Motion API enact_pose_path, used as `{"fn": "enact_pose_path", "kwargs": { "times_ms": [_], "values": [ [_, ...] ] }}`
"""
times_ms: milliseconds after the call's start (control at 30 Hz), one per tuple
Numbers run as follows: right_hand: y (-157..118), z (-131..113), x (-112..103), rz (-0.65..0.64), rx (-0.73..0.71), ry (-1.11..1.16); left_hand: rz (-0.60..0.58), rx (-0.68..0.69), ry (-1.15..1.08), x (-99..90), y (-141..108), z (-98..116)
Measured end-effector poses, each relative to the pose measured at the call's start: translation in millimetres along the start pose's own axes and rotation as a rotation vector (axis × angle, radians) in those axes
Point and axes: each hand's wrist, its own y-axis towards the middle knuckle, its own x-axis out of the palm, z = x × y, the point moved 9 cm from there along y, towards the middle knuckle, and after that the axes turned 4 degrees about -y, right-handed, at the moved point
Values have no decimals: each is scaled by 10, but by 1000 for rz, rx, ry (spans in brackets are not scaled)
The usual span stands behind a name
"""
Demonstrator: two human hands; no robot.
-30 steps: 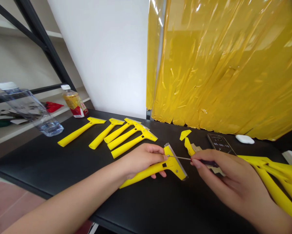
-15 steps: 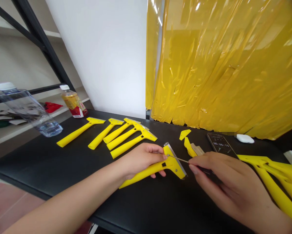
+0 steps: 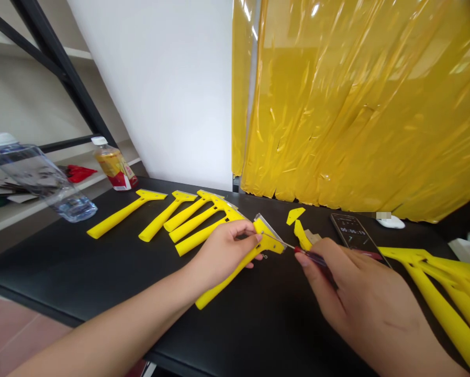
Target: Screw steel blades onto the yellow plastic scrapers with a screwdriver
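Observation:
My left hand (image 3: 229, 246) grips a yellow scraper (image 3: 227, 280) just below its head, the metal blade edge facing up and right. Between thumb and fingers of my right hand (image 3: 353, 293) is a screwdriver (image 3: 311, 255) with a dark red handle. Its thin shaft crosses the scraper head, and the tip meets a screw near the left thumb. Small metal bits, perhaps screws, lie on the black table (image 3: 258, 324) under the head. Behind my hands are a loose yellow plate (image 3: 295, 215) and another yellow piece (image 3: 302, 234) beside something tan, partly hidden by my right hand.
Several yellow scrapers (image 3: 152, 222) lie in a row on the left. More yellow scraper bodies (image 3: 435, 293) are piled at right, near a phone (image 3: 353, 233) and a white case (image 3: 391, 221). A clear bottle (image 3: 46, 180) and a drink bottle (image 3: 115, 165) stand back left.
The held scraper has tilted, its head rising and turning up and left. My right hand has shifted slightly left, and the screwdriver's handle now shows. The whole view has drifted a little.

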Motion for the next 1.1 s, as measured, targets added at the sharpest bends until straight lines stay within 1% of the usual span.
{"fn": "enact_pose_path", "kwargs": {
  "times_ms": [167,233,367,467,633,900,1100],
  "values": [
    [-9,-48,23,43,2,9,90,112,23,-97,0,91],
    [-5,-56,37,60,12,4,113,134,25,-124,2,94],
    [21,-58,102,30,29,-12,143,145,22,-162,8,73],
    [32,-49,103,40,38,-38,141,158,41,-166,11,52],
    [22,-40,150,19,41,-49,135,177,70,-168,17,28],
    [-8,0,252,-18,90,110,146,184,90,-175,22,50],
    [-24,89,311,-76,155,143,160,176,116,-176,20,47]
  ]
}}
